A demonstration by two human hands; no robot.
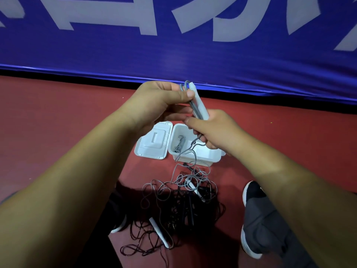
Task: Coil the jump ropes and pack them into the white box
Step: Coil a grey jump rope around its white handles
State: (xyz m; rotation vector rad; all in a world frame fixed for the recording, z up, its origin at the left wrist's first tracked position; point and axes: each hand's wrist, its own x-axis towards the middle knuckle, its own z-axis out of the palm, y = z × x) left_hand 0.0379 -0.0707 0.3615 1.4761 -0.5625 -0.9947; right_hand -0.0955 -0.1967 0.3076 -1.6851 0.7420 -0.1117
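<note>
Held bundle: a white handle [199, 101] with loops of grey rope [193, 108] laid along it, raised above the white box [195, 158].
Long axis: runs from the upper end at the left hand [164, 99] down to the right hand [212, 130].
Left grip: thumb and fingers pinch the loop tops against the handle.
Right grip: fingers curl round the handle's lower end and the rope.
Slack: the uncoiled rope drops from under the right hand, past the box front, to the floor pile nearer the person.
Nearer hand: the right one sits almost over the box opening.
Box: open, lid [154, 142] lying just left; 1 coiled rope [179, 145] already inside.
In the way: the slack looks meshed with black ropes [185, 207]; a loose handle [160, 233] lies there; likely to snag.
</note>
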